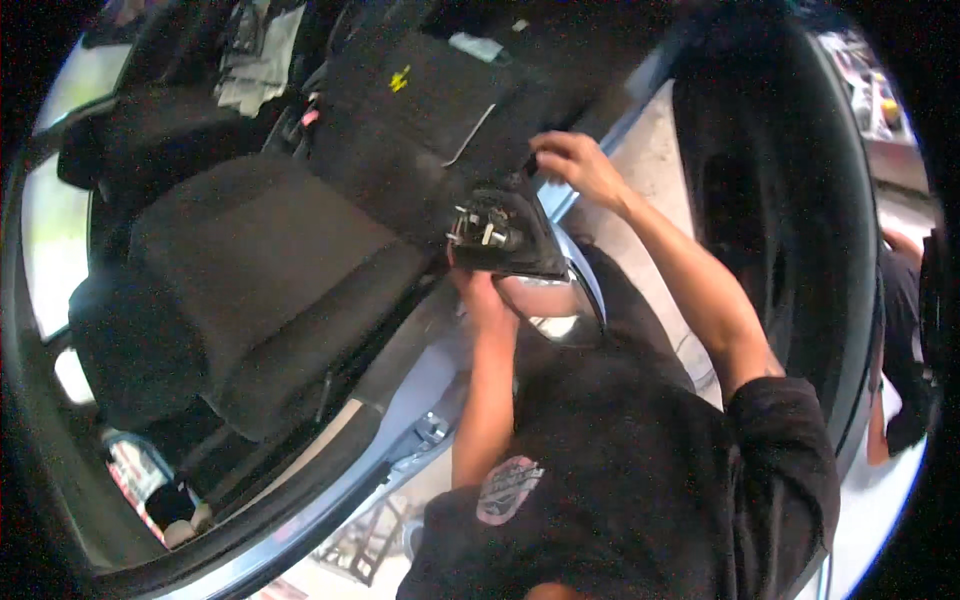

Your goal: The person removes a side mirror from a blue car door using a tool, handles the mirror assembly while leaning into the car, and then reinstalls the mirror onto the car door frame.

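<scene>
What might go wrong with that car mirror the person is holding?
Two things, maybe:
1. It could slip. The left hand supports the side mirror from below, while the right hand is up near its pointed corner. If it tipped, its shiny part might get scratched.
2. The bare metal bits on its open side could poke the uncovered fingers or catch on the dark car seat if they brushed it.

Mirror base (pixel 530 240) is black — sill (pixel 425 385) pale blue.
</scene>
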Demonstrator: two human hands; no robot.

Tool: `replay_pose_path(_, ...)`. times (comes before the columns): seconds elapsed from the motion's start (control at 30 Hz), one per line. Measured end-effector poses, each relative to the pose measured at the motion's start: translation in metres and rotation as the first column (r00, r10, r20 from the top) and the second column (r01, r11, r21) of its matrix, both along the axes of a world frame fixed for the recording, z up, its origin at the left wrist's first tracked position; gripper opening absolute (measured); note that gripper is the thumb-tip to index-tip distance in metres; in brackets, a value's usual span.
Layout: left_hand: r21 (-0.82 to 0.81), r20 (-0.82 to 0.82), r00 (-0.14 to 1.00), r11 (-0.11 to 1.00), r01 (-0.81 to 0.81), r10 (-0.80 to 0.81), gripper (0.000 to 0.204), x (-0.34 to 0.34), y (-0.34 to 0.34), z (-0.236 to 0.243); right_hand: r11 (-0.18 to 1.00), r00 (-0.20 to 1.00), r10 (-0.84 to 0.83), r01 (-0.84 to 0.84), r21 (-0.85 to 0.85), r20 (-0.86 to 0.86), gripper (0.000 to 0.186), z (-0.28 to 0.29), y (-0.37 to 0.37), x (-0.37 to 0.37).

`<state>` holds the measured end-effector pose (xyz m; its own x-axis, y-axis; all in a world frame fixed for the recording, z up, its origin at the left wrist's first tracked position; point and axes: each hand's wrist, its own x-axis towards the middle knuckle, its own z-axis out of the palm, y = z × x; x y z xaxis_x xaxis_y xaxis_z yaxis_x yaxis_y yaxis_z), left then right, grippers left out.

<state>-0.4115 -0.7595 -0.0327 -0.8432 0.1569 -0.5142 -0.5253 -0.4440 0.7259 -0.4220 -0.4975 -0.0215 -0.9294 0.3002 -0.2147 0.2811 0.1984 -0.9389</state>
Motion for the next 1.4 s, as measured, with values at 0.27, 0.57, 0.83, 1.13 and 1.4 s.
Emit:
replay_pose_path(0.27,0.089,-0.463,0.874,0.974,0.208,-0.144,0.069,-0.012,0.085,0.105,0.981,0.998,0.057,-0.051,0.185,-0.024,0.090,0.205,-0.023,0.180)
replay_pose_path(0.57,-0.015,-0.860,0.430,0.858,0.514,-0.273,0.078,0.082,0.226,0.239,0.765,0.696,-0.624,0.637,-0.094,-0.357,0.052,0.307,-0.008,0.273)
replay_pose_path(0.83,0.227,-0.764,0.455,0.470,0.853,-0.457,0.104,0.167,0.267,0.282,0.564,0.521,-0.727,0.824,0.042,-0.447,0.041,0.378,0.032,0.342)
replay_pose_path(1.13,0.385,-0.710,0.284,-0.018,0.923,-0.644,0.108,0.202,0.338,0.287,0.308,0.515,-0.713,0.839,0.448,-0.476,0.040,0.429,0.090,0.404)
replay_pose_path(1.4,0.512,-0.652,0.369,-0.026,0.859,-0.662,0.073,0.196,0.451,0.288,0.295,0.575,-0.761,0.718,0.630,-0.299,0.056,0.422,0.214,0.415)
